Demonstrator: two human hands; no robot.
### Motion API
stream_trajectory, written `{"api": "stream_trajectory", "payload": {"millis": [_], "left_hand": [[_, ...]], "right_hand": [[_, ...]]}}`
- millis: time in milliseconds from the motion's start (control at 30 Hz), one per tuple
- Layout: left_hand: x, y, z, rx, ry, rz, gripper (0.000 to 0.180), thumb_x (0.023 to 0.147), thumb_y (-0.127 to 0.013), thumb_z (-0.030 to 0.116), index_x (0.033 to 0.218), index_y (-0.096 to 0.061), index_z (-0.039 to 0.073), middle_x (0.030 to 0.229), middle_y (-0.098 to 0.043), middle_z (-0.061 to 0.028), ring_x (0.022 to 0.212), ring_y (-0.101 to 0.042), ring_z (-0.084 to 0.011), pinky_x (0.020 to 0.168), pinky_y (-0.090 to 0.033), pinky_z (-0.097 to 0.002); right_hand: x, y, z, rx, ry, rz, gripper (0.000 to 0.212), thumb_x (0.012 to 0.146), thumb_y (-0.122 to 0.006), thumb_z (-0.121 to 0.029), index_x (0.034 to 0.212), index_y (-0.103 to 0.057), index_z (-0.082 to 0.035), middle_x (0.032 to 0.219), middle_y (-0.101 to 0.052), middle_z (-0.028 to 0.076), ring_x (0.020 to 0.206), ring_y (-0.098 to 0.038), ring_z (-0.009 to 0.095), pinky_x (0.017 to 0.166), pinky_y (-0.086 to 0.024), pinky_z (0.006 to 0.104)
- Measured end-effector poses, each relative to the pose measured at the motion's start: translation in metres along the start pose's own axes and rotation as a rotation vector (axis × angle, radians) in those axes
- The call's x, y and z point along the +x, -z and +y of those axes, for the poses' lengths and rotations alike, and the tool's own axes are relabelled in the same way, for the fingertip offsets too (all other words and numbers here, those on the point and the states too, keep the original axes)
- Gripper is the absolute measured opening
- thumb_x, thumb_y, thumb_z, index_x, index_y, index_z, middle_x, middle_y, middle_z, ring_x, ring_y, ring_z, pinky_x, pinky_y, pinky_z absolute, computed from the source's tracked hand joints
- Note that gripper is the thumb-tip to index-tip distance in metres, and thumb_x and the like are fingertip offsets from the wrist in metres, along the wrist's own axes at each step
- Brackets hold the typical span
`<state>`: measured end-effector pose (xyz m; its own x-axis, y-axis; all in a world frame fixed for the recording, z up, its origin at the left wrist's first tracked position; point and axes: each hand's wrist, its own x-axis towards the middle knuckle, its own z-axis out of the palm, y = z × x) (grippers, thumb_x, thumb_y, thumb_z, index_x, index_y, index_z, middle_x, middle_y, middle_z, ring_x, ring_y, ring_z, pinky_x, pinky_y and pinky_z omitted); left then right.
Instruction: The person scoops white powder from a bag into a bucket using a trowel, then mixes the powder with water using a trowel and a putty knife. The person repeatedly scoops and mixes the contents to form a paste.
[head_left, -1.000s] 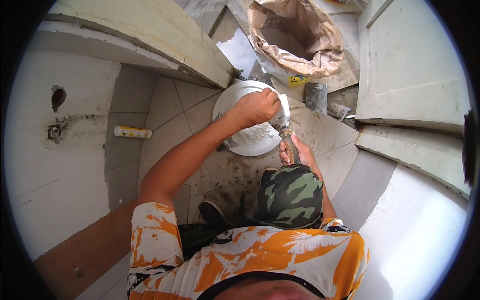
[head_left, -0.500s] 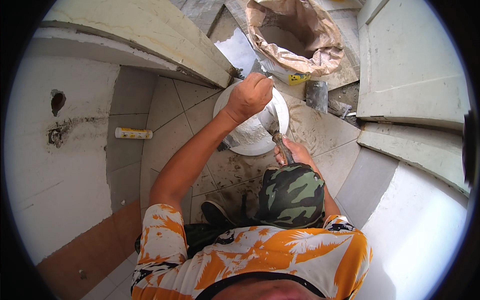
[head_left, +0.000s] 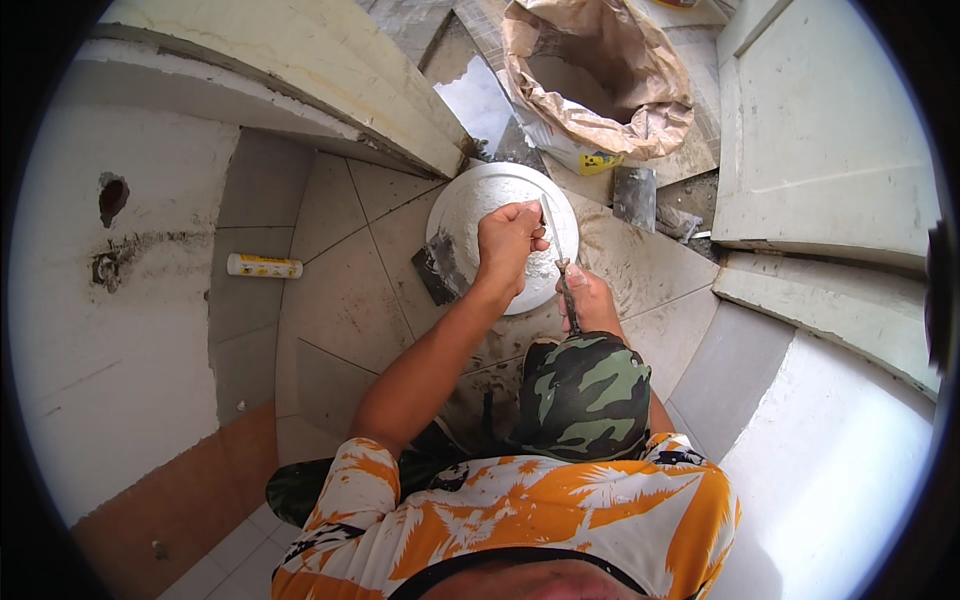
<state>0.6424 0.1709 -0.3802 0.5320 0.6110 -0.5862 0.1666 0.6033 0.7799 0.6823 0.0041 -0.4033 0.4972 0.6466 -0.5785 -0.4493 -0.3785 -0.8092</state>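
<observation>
My right hand (head_left: 590, 303) is wrapped round the dark handle of a putty knife (head_left: 552, 228), its narrow-looking blade pointing up and away over the bucket. My left hand (head_left: 508, 247) has its fingers curled in a pinch right beside the blade. Whether it grips the blade or a bit of something is too small to tell. Under both hands stands a round white bucket (head_left: 567, 205) of white powdery paste. A dark flat plate (head_left: 432, 272), smeared with white, sits at its left side.
Beyond the bucket is an open paper sack (head_left: 655, 135) of powder. A grey metal blade (head_left: 634, 196) rests near it. On the left, a white and yellow tube (head_left: 264, 265) lies by the tiled wall. Door panels (head_left: 825, 130) and walls close in both sides.
My left hand has come back toward me from the bucket's far side, to beside the knife blade. The knife has turned, so its blade now looks thin and more of the paste shows.
</observation>
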Motion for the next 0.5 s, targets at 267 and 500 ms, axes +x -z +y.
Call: {"api": "stream_trajectory", "payload": {"millis": [267,500], "left_hand": [[0.004,-0.029,-0.013,0.064,-0.096,0.08,0.02,0.101,-0.049,0.013,0.084,-0.056,0.005,0.072,-0.05,0.0003,0.06,-0.045,-0.0089,0.052,-0.042,-0.0257],[-0.002,-0.013,-0.03,-0.297,-0.169,-0.137,0.016,0.103,-0.045,0.011,0.091,-0.053,0.007,0.077,-0.051,-0.0008,0.066,-0.047,-0.0098,0.062,-0.046,-0.0286]], "right_hand": [[0.004,-0.001,0.006,-0.19,0.089,0.235,0.055,0.103,-0.044,-0.049,0.086,-0.059,0.001,0.057,-0.05,0.006,0.047,-0.054,0.015,0.045,-0.042,0.0327],[0.009,0.01,0.015,-0.218,0.142,0.358,0.055,0.102,-0.047,-0.049,0.085,-0.06,0.001,0.057,-0.053,0.007,0.044,-0.053,0.016,0.044,-0.042,0.0322]]}}
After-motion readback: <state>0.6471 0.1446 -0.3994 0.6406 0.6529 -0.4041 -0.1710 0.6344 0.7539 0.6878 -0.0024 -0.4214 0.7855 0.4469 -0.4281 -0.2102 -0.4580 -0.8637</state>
